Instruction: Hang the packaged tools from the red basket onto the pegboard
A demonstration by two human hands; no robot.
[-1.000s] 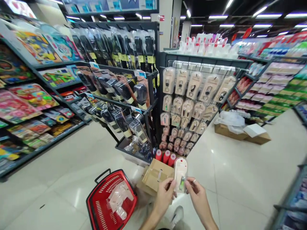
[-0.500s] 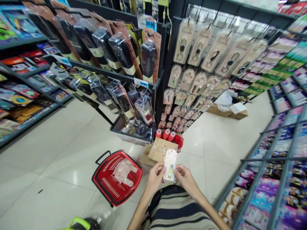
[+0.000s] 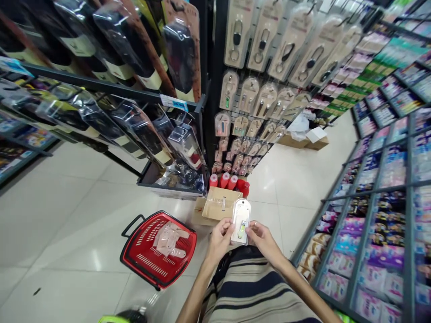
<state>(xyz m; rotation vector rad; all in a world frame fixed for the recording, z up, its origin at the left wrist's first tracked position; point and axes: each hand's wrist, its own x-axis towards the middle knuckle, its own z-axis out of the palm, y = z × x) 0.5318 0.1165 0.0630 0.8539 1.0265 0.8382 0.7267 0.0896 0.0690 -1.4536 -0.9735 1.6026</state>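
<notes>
"Pinching what, exactly?"

"Left grip (image 3: pixel 220 237) and right grip (image 3: pixel 264 240) each hold one edge of a slim, round-topped, clear plastic pack (image 3: pixel 241 221), on the near side of the brown cardboard box (image 3: pixel 222 204)."

"Any risk?"

"Slick plastic could slip, I'd judge, should either pinch loosen, and hit the glossy pale tiled floor (image 3: pixel 77 233); the black-rimmed red plastic basket (image 3: pixel 138 244) stands left of the box."

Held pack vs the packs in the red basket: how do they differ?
Support: the held pack is pinched between left grip and right grip; the basket packs lie in the red basket.
Count: the held pack is single; the basket packs are several, overlapping.
Look: the held pack shows a green item; the basket packs look pinkish, contents unclear.
Shared: clear packaging with rounded ends.
</notes>
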